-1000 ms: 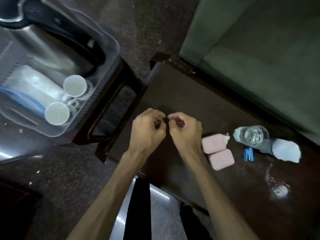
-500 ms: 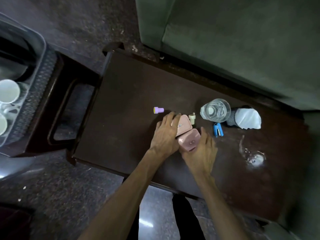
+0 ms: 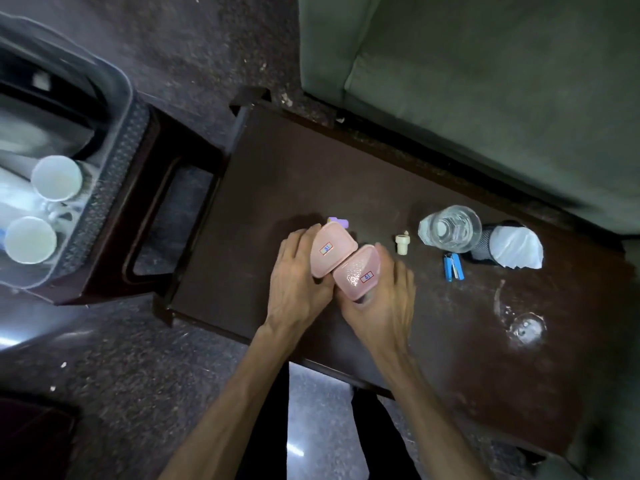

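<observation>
Two small pink lidded boxes sit side by side on the dark wooden table point(image 3: 433, 341). My left hand point(image 3: 298, 282) grips the left pink box point(image 3: 330, 249) from its left side. My right hand point(image 3: 384, 303) grips the right pink box point(image 3: 358, 275) from below and to its right. Both boxes are tilted and touch each other. A small purple piece point(image 3: 339, 222) lies just behind the left box, partly hidden by it.
A small cream stopper point(image 3: 401, 242), a clear water bottle point(image 3: 450, 228), a dark cup holding white paper point(image 3: 512, 245) and a blue stapler point(image 3: 453, 266) stand to the right. A clear bin point(image 3: 104, 109) with two white cups point(image 3: 57, 178) sits on a stool to the left. Green sofa point(image 3: 485, 81) behind.
My hands left a small piece on the table and moved right to the two pink boxes. They now hold the boxes and have shifted them left, away from the cream stopper.
</observation>
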The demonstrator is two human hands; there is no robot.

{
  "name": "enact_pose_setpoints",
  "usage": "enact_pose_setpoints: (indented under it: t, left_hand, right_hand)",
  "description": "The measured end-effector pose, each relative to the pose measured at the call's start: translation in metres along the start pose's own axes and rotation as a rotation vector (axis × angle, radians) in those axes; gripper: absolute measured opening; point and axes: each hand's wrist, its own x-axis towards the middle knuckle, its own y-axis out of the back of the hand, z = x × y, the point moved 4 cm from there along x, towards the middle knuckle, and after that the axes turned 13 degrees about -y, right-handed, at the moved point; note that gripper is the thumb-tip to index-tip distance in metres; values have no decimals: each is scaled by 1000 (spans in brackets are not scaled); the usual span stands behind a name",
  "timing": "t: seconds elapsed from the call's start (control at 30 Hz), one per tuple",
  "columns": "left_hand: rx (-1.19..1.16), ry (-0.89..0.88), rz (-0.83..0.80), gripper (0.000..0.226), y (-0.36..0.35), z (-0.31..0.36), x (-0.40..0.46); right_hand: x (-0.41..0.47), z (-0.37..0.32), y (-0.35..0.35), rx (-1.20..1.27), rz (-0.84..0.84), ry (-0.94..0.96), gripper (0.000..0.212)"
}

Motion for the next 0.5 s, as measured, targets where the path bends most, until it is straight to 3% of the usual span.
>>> enact_pose_setpoints:
  t: [0.23,0.5]
  left_hand:
    - [25,110,226,73,126,-50,-3]
    - [125,125,483,65,297,-129,-12]
  right_hand:
    - [-20,-131,-32,169,-74,175,87]
    - [-61,-315,-76,212,-134,421,84]
